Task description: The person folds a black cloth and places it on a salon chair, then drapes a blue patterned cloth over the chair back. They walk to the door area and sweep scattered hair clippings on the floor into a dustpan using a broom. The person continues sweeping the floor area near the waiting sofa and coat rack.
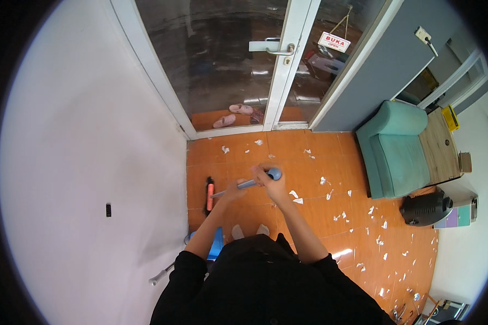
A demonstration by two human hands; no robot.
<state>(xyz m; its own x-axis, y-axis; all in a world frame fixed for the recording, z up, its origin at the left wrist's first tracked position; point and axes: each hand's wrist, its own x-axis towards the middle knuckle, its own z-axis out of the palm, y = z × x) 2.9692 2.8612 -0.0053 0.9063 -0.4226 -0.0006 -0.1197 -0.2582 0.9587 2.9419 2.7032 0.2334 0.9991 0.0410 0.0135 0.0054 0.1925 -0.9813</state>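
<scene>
Both my hands grip the blue-grey handle of a broom (pixel 248 183). My right hand (pixel 268 183) is closed near the handle's rounded top end, and my left hand (pixel 235 193) holds it lower down. The orange broom head with dark bristles (pixel 210 197) rests on the orange tiled floor beside the left wall. Many white paper scraps (pixel 299 200) lie scattered over the tiles, from the door to the far right. A blue dustpan (pixel 216 243) stands at the wall by my left forearm, partly hidden by it; a grey handle (pixel 158 277) leans nearby.
A white-framed glass door (pixel 276 81) stands ahead, with pink clogs (pixel 224 121) behind the glass. To the right are a green armchair (pixel 402 162), a wooden table (pixel 437 142) and a black appliance or case (pixel 426 209). The white wall (pixel 105 142) borders the left side.
</scene>
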